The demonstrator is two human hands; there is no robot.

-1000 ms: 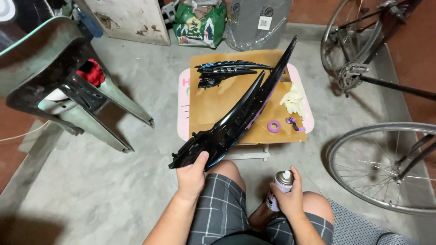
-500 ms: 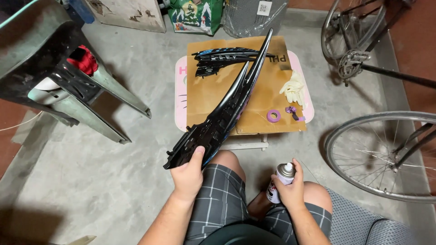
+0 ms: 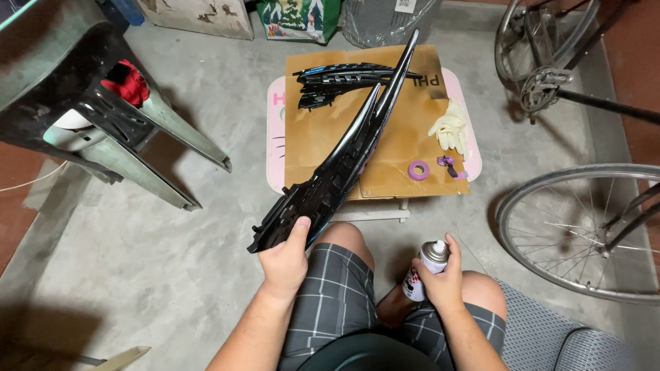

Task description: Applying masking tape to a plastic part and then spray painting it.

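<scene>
A grey concrete floor (image 3: pixel 172 275) runs under everything. Just ahead of the grip stands a low pink table (image 3: pixel 273 148) covered with brown cardboard (image 3: pixel 405 148). Left and beyond it, a green plastic chair (image 3: pixel 103 117) lies tipped. Well right, bicycle wheels (image 3: pixel 570 227) stand by a reddish wall (image 3: pixel 636 48). Bags (image 3: pixel 302 17) line the far edge.

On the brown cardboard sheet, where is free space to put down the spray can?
The cardboard is bare at its left, between the small black part and the long black trim. A second patch lies between the trim and the purple tape ring. The right edge is crowded by gloves.
</scene>
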